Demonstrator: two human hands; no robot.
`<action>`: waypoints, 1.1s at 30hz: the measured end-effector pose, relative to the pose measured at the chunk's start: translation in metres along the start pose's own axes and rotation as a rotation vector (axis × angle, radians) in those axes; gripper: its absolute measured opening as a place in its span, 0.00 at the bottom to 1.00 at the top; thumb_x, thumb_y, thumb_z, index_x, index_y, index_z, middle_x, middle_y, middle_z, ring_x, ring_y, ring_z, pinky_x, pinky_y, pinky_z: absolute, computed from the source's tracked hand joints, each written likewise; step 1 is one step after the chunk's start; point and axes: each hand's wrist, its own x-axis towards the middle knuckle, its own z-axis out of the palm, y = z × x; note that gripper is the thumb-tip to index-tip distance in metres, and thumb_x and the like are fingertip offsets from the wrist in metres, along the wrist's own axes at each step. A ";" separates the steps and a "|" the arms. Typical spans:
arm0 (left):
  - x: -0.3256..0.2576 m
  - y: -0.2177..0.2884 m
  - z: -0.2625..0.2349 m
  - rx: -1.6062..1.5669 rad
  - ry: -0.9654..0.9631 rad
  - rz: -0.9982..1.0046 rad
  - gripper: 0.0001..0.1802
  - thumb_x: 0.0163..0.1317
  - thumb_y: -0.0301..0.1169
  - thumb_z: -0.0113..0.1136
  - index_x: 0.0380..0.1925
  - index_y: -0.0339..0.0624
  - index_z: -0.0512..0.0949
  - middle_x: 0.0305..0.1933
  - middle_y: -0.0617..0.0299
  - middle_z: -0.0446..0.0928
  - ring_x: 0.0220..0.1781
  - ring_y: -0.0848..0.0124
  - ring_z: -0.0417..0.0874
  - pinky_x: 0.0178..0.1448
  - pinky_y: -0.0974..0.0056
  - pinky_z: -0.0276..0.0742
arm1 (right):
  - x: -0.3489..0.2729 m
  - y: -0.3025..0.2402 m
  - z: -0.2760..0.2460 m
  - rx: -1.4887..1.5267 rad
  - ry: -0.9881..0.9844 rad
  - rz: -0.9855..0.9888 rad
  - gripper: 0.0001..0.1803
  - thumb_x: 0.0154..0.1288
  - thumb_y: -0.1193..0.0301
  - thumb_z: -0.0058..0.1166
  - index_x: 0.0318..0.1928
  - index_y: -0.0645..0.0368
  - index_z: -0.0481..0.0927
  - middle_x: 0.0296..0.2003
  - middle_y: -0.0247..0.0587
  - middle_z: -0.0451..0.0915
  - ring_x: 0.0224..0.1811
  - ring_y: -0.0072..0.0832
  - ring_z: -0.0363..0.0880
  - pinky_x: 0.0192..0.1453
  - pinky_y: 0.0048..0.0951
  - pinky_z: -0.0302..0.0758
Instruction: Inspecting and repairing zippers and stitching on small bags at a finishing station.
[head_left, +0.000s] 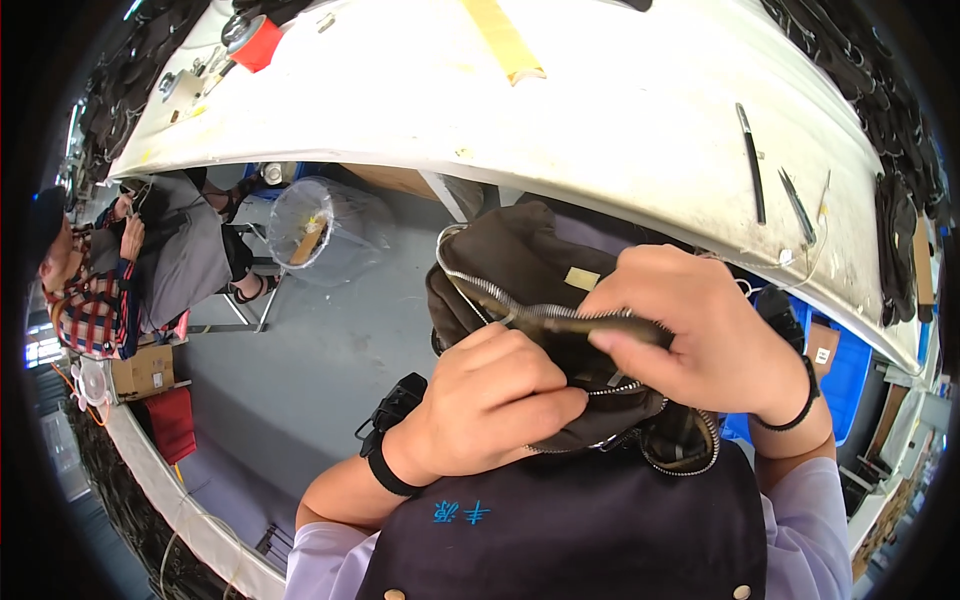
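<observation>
A dark brown fabric bag (510, 250) with silver-toothed zippers rests on my lap, its mouth unzipped. My left hand (495, 395) is closed on the near edge of the opening, fingers curled over the zipper tape. At the far right side, my right hand (690, 325) pinches the zippered edge between thumb and fingers. A small pale yellow label (582, 278) shows on the bag's inside. One curved zippered flap (680, 440) hangs below my right hand. My fingers hide part of the bag's interior.
Ahead stands a white-covered table (640, 110) with a black pen (751, 165), tweezers (797, 205) and a red container (254, 42). Under its edge are a clear plastic-lined bin (330, 230) and a blue crate (850, 370). A seated co-worker (95, 290) works at the left.
</observation>
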 end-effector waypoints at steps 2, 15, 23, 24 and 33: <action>-0.003 -0.003 -0.006 -0.049 -0.040 -0.084 0.14 0.40 0.29 0.69 0.31 0.41 0.82 0.31 0.63 0.74 0.30 0.67 0.76 0.31 0.64 0.69 | -0.002 0.001 0.010 0.099 0.362 0.076 0.05 0.60 0.78 0.58 0.37 0.63 0.78 0.30 0.41 0.76 0.30 0.32 0.75 0.37 0.28 0.71; -0.038 -0.026 -0.014 -1.676 0.501 -1.037 0.37 0.69 0.53 0.48 0.64 0.32 0.62 0.64 0.47 0.69 0.62 0.59 0.74 0.65 0.55 0.71 | -0.007 -0.024 0.040 0.243 0.112 -0.458 0.15 0.48 0.74 0.66 0.39 0.60 0.82 0.26 0.32 0.67 0.24 0.26 0.67 0.26 0.29 0.58; -0.028 -0.008 -0.031 -1.559 0.637 -0.816 0.32 0.57 0.29 0.54 0.63 0.29 0.63 0.61 0.45 0.72 0.61 0.53 0.75 0.65 0.52 0.71 | -0.012 -0.025 0.042 0.143 0.060 -0.498 0.17 0.47 0.70 0.67 0.40 0.58 0.82 0.27 0.31 0.67 0.25 0.25 0.67 0.28 0.28 0.59; -0.027 -0.002 -0.034 -1.544 0.644 -0.803 0.32 0.57 0.29 0.54 0.63 0.29 0.63 0.61 0.45 0.72 0.61 0.53 0.75 0.65 0.52 0.71 | -0.012 -0.023 0.039 0.142 0.019 -0.457 0.16 0.47 0.69 0.68 0.39 0.57 0.82 0.27 0.31 0.67 0.26 0.26 0.67 0.29 0.28 0.60; -0.016 0.030 -0.061 -0.744 0.296 -0.715 0.41 0.50 0.30 0.62 0.65 0.30 0.61 0.65 0.48 0.68 0.66 0.54 0.70 0.68 0.53 0.66 | -0.006 -0.008 0.036 0.072 0.048 -0.192 0.16 0.49 0.63 0.72 0.36 0.54 0.82 0.21 0.29 0.71 0.24 0.29 0.69 0.32 0.31 0.61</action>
